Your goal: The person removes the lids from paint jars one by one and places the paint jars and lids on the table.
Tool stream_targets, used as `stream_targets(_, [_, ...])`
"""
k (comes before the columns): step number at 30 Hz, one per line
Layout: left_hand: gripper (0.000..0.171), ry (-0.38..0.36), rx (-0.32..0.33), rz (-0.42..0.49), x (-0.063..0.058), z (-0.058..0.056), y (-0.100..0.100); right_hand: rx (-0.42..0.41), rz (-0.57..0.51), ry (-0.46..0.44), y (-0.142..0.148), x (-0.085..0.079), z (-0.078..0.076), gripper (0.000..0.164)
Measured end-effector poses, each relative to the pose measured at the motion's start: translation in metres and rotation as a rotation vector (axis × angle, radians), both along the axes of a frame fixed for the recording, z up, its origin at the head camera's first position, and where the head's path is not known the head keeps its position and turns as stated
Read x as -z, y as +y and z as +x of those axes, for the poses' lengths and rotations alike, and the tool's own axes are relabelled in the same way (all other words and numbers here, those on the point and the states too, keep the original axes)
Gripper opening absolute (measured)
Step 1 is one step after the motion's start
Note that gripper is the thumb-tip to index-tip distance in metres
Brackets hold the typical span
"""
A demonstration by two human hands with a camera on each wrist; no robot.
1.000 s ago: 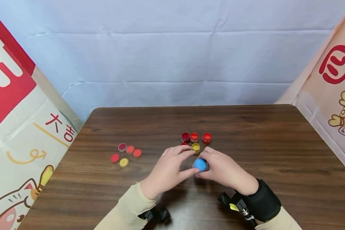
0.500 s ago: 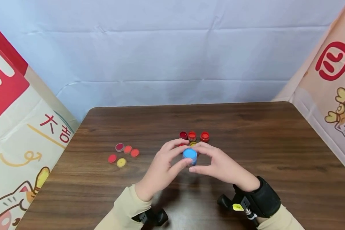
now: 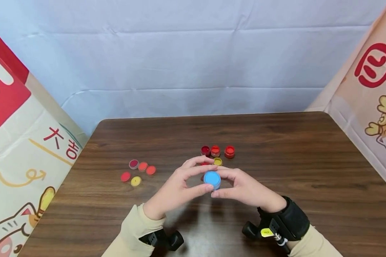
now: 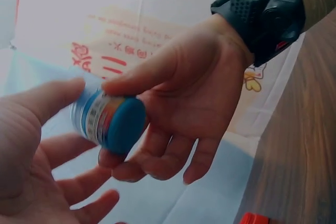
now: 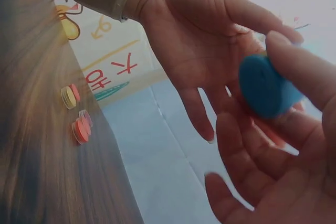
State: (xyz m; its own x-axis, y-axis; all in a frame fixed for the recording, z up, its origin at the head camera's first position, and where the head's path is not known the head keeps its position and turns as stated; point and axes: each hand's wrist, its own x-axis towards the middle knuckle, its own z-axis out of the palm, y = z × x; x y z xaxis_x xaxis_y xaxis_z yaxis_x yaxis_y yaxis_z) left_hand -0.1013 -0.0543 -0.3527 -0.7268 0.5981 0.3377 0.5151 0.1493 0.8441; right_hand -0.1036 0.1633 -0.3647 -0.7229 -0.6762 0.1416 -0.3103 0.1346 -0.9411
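A small blue paint jar point(image 3: 212, 179) is held up between both hands, its blue lid facing the head camera. My left hand point(image 3: 173, 187) pinches the lid end between thumb and fingers. From the other side, my right hand point(image 3: 249, 187) pinches the lower part with thumb and index finger. The left wrist view shows the jar's blue base point(image 4: 126, 125) and a barcode label point(image 4: 94, 116) round its side. The right hand's other fingers hang loosely below. In the right wrist view the jar's blue base point(image 5: 261, 86) faces the camera, and the lid end is mostly hidden.
Behind the hands stand several uncovered jars: a dark red one point(image 3: 205, 151), a red one point(image 3: 229, 152), a yellow one point(image 3: 217, 161) and others. To the left lie several round lids, including a yellow lid point(image 3: 135, 181) and a red lid point(image 3: 125, 176). Cloths hang round the table point(image 3: 276, 142).
Both hands have brought the blue jar leftward and closer to the head camera. The left fingers have come round its lid. The loose lids and the other jars have stayed put.
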Motion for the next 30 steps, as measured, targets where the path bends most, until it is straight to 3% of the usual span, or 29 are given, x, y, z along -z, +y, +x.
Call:
stream_targets(5, [0.041,0.012,0.116,0.018,-0.0018,-0.0018,-0.0029,-0.053,-0.015,0.006,-0.0007,0.0008,0.0023,0.03])
stream_targets(9, [0.039,0.018,0.159,0.034,-0.0026,-0.0023,-0.0036,-0.067,0.004,0.023,-0.0002,0.001,0.0038,0.03])
stream_targets(30, [0.036,0.011,0.1,0.043,-0.0003,-0.0014,-0.0014,0.002,0.039,0.189,-0.0011,0.0011,0.0011,0.04])
